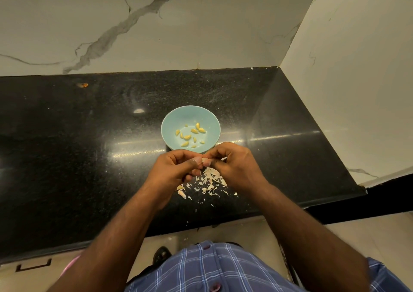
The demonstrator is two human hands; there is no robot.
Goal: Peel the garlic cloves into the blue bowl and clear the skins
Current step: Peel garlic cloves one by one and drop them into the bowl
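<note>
Just below the frame's centre, the left hand and right hand met fingertip to fingertip, both curled and pinching a small pale garlic clove lying crosswise between them; the round blue ceramic bowl sat directly above, papery white skins scattered beneath.

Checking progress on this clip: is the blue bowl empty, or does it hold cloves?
Not empty. The blue bowl stands upright on the counter with about a dozen peeled yellow cloves scattered across its bottom.
</note>
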